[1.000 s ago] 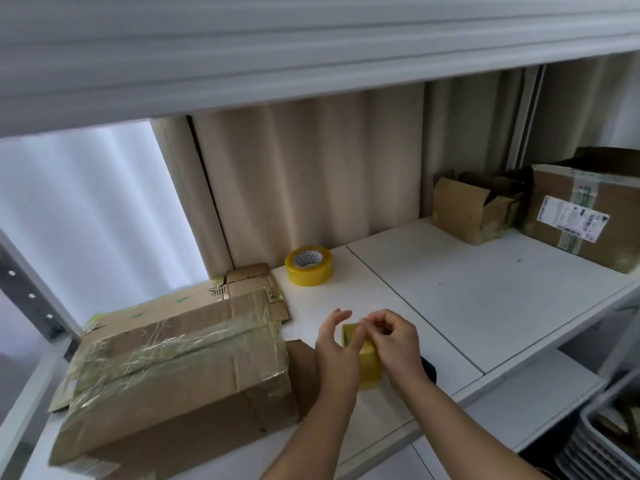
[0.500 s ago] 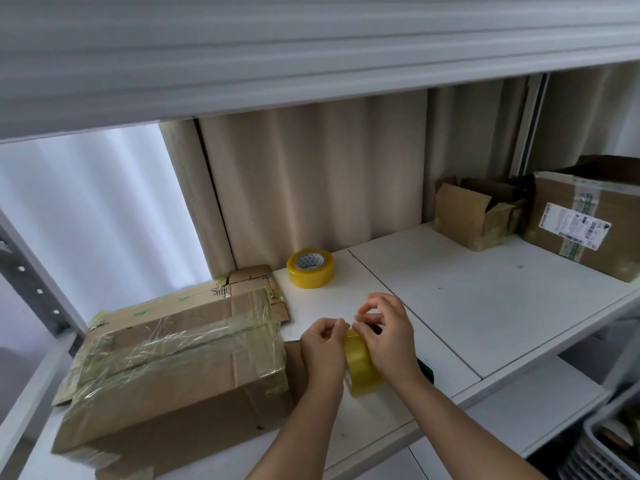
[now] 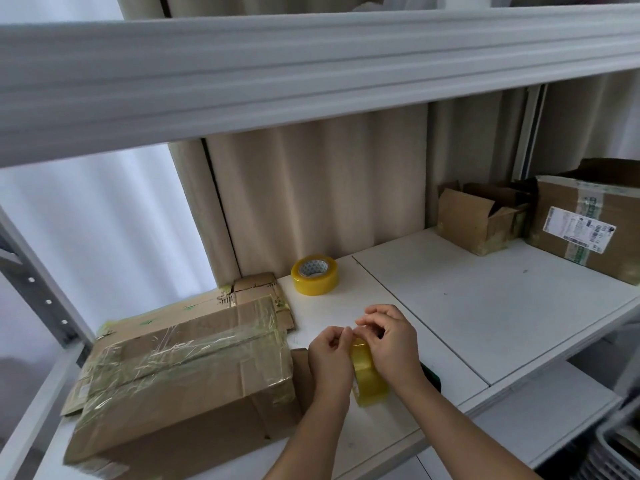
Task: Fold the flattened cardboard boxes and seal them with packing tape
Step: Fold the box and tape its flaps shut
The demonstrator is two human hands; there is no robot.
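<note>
Yellow tape roll (image 3: 369,379) stands on edge between both hands, over the front of the white shelf (image 3: 485,306). Left hand (image 3: 330,358) has fingers curled against the roll's left face, thumb and forefinger pinched at the top rim. Right hand (image 3: 391,344) is curled over the right face, fingertips (image 3: 363,322) meeting the left ones at the roll's top edge; cannot tell if a tape end is lifted. Whether the roll touches the shelf or hangs just above it, cannot tell.

At 9 o'clock of the hands: a cardboard box (image 3: 180,386), closed, top flaps covered with clear tape, lying tilted, near end toward the camera. Under and behind it, flattened cardboard (image 3: 242,292) with bits of yellow tape at its corners. At 12 o'clock: second tape roll (image 3: 314,274), lying flat, near the beige curtain (image 3: 318,188). At 2 o'clock, well apart: small open box (image 3: 481,220), flaps up, and beside it at the frame edge a bigger box (image 3: 588,223) with a white shipping label. Dark object (image 3: 433,377) partly hidden just behind the right wrist. Grey upper shelf (image 3: 311,71) spans the top.
</note>
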